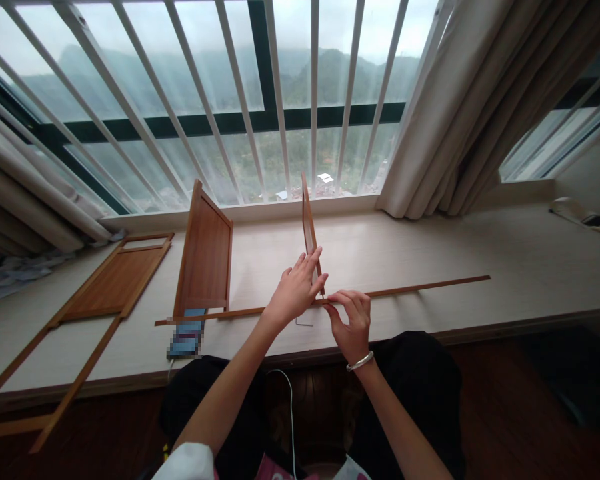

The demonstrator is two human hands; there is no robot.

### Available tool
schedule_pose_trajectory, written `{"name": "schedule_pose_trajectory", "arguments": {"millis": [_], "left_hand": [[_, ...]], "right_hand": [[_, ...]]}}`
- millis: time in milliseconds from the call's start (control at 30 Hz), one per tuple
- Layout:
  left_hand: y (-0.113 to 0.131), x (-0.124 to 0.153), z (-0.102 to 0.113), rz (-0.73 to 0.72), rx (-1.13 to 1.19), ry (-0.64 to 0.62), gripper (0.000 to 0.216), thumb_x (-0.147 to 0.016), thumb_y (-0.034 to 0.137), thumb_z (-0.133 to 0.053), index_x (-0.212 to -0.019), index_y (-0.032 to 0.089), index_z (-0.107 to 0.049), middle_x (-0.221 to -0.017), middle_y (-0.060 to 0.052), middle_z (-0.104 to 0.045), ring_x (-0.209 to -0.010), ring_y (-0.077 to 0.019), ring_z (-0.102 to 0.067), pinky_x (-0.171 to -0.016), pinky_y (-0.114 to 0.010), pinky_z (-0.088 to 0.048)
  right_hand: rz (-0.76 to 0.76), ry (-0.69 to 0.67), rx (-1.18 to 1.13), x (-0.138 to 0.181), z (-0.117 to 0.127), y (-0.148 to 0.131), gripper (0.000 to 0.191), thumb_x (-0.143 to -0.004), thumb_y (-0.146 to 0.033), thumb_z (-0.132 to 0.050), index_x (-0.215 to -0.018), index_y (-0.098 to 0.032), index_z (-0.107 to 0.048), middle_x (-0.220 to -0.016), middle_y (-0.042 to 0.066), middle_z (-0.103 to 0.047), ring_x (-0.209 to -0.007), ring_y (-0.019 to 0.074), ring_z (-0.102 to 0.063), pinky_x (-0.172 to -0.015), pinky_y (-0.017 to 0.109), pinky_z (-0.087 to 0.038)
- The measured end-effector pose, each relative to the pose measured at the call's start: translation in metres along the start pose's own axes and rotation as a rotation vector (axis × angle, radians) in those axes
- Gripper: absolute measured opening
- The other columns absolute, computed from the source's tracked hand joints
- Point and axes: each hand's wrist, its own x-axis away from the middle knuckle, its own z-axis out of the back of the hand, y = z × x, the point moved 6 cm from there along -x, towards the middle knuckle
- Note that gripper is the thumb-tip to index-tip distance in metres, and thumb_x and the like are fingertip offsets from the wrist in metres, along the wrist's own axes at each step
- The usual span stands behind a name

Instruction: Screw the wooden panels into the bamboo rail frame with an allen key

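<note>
A long thin wooden rail [420, 287] lies across the pale window ledge [505, 260]. An upright wooden panel [308, 223], seen edge-on, stands on the rail near its middle. My left hand [297, 290] wraps around the panel's lower edge where it meets the rail. My right hand [350, 320], with a silver bracelet at the wrist, pinches the rail just right of that joint. A small metal hex key [304, 323] lies on the ledge under my left hand.
A second wooden panel [205, 253] stands upright on the rail's left part. A flat wooden frame with long legs [105, 287] lies at far left, overhanging the ledge. A phone [186, 340] sits near the front edge. Curtains [460, 113] hang right; barred window behind.
</note>
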Motion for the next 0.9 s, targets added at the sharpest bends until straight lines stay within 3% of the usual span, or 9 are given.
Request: {"name": "schedule_pose_trajectory", "arguments": {"millis": [433, 900], "left_hand": [[-0.010, -0.014, 0.001, 0.006, 0.030, -0.041, 0.057, -0.086, 0.050, -0.020, -0.138, 0.028, -0.006, -0.144, -0.001, -0.021, -0.134, -0.0212, -0.016, -0.101, -0.040, -0.028], [-0.035, -0.048, -0.005, 0.001, 0.036, -0.112, 0.065, -0.083, 0.056, -0.017, -0.138, 0.023, -0.006, -0.144, -0.002, -0.023, -0.134, -0.0201, -0.016, -0.105, -0.034, -0.024]], "right_hand": [[0.012, 0.015, -0.001, -0.013, -0.005, 0.002, 0.010, -0.079, -0.021, -0.056, -0.088, -0.022, -0.059, -0.087, 0.004, -0.062, -0.091, 0.0192, -0.050, -0.083, 0.037, -0.038], [0.041, -0.005, -0.042, -0.037, -0.020, 0.009, 0.011, -0.079, -0.024, -0.055, -0.090, -0.022, -0.058, -0.089, 0.004, -0.061, -0.093, 0.0216, -0.049, -0.084, 0.040, -0.039]]}}
